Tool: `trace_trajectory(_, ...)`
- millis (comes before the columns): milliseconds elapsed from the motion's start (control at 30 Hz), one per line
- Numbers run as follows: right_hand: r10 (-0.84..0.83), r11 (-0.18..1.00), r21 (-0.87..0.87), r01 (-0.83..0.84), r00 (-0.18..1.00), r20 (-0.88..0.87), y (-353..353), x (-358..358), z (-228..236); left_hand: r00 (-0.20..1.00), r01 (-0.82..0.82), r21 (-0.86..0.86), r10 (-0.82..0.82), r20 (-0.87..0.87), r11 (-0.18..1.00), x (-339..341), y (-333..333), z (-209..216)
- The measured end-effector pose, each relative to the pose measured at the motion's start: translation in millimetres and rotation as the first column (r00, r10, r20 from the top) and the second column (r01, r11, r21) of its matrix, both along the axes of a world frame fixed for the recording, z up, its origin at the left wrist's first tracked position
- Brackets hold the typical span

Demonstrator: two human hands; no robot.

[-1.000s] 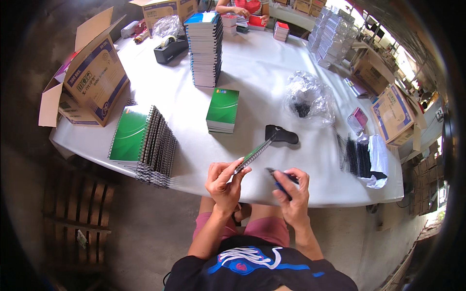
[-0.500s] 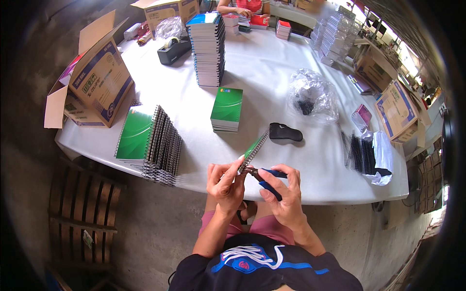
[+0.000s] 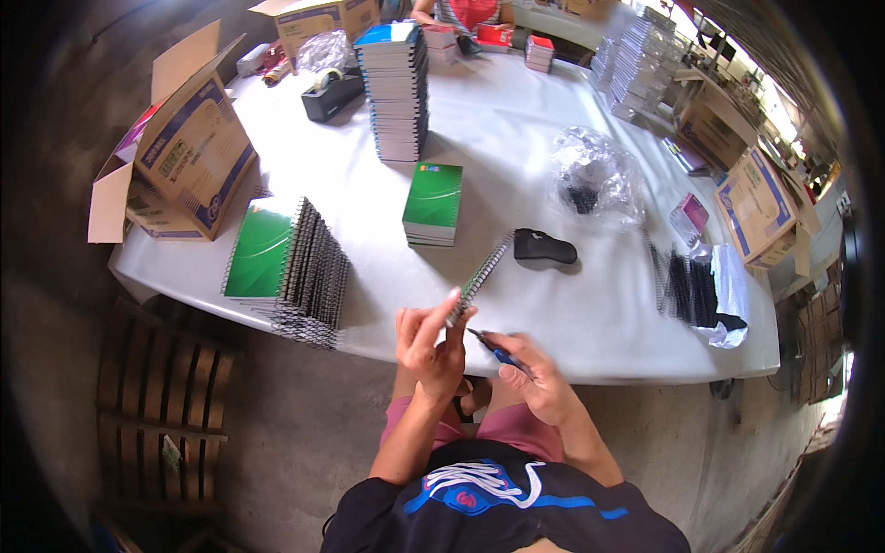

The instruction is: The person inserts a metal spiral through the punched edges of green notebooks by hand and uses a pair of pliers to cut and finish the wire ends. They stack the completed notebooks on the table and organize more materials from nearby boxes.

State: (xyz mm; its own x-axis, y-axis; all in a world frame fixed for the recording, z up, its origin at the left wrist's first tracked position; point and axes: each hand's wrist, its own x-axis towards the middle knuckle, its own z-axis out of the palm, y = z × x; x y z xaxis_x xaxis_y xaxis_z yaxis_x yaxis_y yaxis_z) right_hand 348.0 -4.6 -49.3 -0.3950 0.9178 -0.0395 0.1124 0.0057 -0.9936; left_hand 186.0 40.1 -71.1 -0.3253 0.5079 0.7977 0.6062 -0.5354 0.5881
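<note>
Near the table's front edge, my left hand (image 3: 431, 348) is closed on a spiral notebook (image 3: 479, 279). The notebook is tilted edge-on, so its wire coil shows and only a sliver of green cover. My right hand (image 3: 537, 376) grips blue-handled pliers (image 3: 505, 353), whose dark tip points toward the coil's near end and stands slightly apart from it. To the left, a stack of coil-bound green notebooks (image 3: 263, 249) sits at the table edge. A smaller stack of green books (image 3: 433, 205) lies farther in. Beyond the held notebook rests a small black object (image 3: 544, 247), perhaps a case.
A tall notebook stack (image 3: 395, 101) rises at the back beside a tape dispenser (image 3: 334, 96). Open cartons stand left (image 3: 189, 161) and right (image 3: 758, 207). Clear plastic (image 3: 597, 180) and black wire coils (image 3: 690, 288) lie rightward. Across the table sits another person (image 3: 466, 13).
My right hand has drawn the pliers back from the coil, down and slightly right, and their handles look closer together. My left hand still holds the notebook in nearly the same place.
</note>
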Motion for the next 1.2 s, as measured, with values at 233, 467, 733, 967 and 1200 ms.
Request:
trace_trajectory(233,-0.604,0.789,0.612,0.063,0.265,0.752,17.7,80.9,-64.1,0.6,0.343,0.042,-0.253,0.759,0.938,-8.1,-4.9,7.3)
trace_trajectory(467,-0.193,0.886,0.398,0.239,0.969,-0.151,45.6,-4.0,10.7,0.649,0.297,0.198,-0.349,0.676,0.934,-23.6,-32.6,28.4)
trace_trajectory(733,0.152,0.98,0.195,-0.033,0.757,-0.635,123.8,-147.6,115.8,0.909,-0.362,0.201,0.296,0.294,0.91,-134.9,-48.0,72.1)
trace_trajectory(967,0.252,0.866,0.444,-0.228,0.968,0.005,198.1,-235.6,104.2,0.808,-0.124,-0.073,0.143,0.571,0.99,-193.6,8.3,44.8)
trace_trajectory(1200,0.028,0.784,0.62,-0.043,0.999,0.034,191.4,-245.8,60.8,0.809,0.006,-0.02,0.007,0.587,1.0,-195.0,22.3,38.7)
